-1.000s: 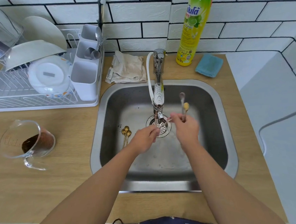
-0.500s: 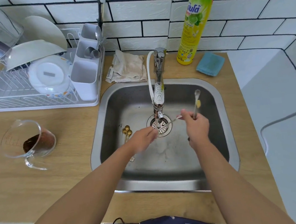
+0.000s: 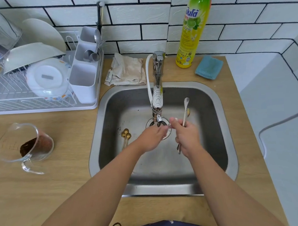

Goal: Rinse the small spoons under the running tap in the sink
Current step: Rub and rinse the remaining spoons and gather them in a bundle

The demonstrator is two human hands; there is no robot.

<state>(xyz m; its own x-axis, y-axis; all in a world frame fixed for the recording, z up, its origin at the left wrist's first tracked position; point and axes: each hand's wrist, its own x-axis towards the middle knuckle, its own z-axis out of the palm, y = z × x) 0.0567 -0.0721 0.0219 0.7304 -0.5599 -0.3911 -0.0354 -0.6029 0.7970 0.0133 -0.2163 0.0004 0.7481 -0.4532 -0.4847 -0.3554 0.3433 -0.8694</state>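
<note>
Both hands are in the steel sink [image 3: 212,97], just below the tap spout [image 3: 157,110]. My right hand [image 3: 187,136] grips a bunch of small spoons [image 3: 185,110]; a silver bowl and a gold one stick up above the fist, and handle ends show below it. My left hand [image 3: 153,137] is closed at the spout, fingertips against the right hand's; what they pinch is hidden. Two gold spoons [image 3: 126,134] lie on the sink floor left of the drain [image 3: 150,124]. Any water stream is too faint to make out.
A white dish rack [image 3: 38,106] with plates and a cutlery holder stands at the left. A glass jug [image 3: 26,146] with brown powder sits on the wooden counter. A folded cloth [image 3: 126,70], a yellow detergent bottle [image 3: 192,32] and a blue sponge [image 3: 209,67] line the back.
My right hand swung out to the right with the spoons, then came back to the spout beside my left hand. The two gold spoons in the sink have not moved.
</note>
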